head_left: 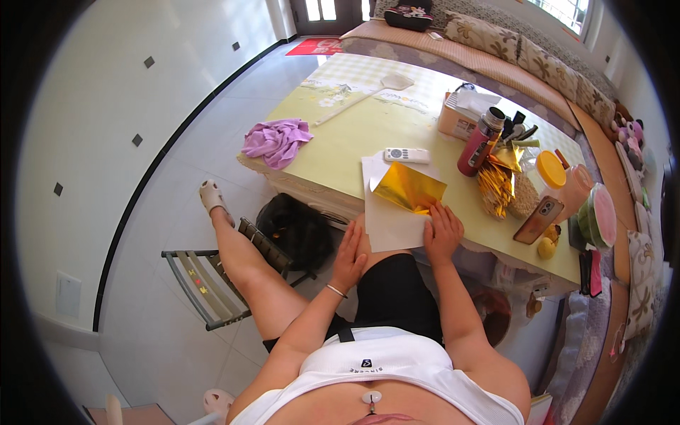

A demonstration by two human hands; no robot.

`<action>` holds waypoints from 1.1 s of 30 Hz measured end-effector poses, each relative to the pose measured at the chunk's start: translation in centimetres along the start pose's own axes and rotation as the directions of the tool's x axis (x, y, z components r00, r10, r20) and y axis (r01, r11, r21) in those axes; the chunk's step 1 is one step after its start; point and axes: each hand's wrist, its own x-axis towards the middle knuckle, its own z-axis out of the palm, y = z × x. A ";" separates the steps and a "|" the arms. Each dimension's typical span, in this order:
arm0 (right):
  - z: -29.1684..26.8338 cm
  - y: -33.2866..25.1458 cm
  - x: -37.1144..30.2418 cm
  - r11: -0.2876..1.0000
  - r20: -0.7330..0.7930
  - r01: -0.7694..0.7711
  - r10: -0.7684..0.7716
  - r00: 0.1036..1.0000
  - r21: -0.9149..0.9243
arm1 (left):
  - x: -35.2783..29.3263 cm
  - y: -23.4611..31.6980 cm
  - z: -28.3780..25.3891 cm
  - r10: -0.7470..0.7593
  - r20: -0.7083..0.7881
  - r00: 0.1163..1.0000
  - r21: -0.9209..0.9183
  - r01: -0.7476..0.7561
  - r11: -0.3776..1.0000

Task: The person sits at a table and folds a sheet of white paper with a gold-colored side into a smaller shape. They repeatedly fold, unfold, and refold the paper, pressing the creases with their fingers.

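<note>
A shiny gold foil sheet (409, 187) lies on white paper (393, 230) at the near edge of the table, its lower right corner bent up. My right hand (444, 232) rests flat at the right edge of the paper, fingertips touching the foil's near corner, fingers extended. My left hand (348, 256) lies on my thigh beside the table edge, fingers straight and holding nothing. Just beyond the foil is a white remote control (406, 155). To its right, a bundle of folded gold foil pieces (494, 185) leans by a dark red thermos (482, 142).
A purple cloth (276, 142) and a pale fly swatter (368, 97) lie on the table (340, 152). At right stand a phone (537, 219), a yellow-lidded jar (550, 168) and a cut watermelon (598, 216). A folding stool (212, 287) and a black furry-looking shape (296, 230) are below left.
</note>
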 end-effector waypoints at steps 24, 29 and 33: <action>-0.1 0.1 0.1 1.000 -0.033 0.015 -0.016 0.999 -0.017 | -0.6 -0.4 0.2 -0.051 0.002 0.999 -0.009 0.051 0.999; -0.2 0.0 0.0 1.000 -0.030 0.011 -0.011 0.999 -0.012 | -0.8 -0.5 0.2 -0.043 -0.008 0.999 -0.007 0.043 0.999; -0.2 0.0 0.1 1.000 -0.030 0.013 -0.013 0.999 -0.008 | -0.7 -0.3 0.1 -0.053 -0.003 0.999 -0.006 0.053 0.999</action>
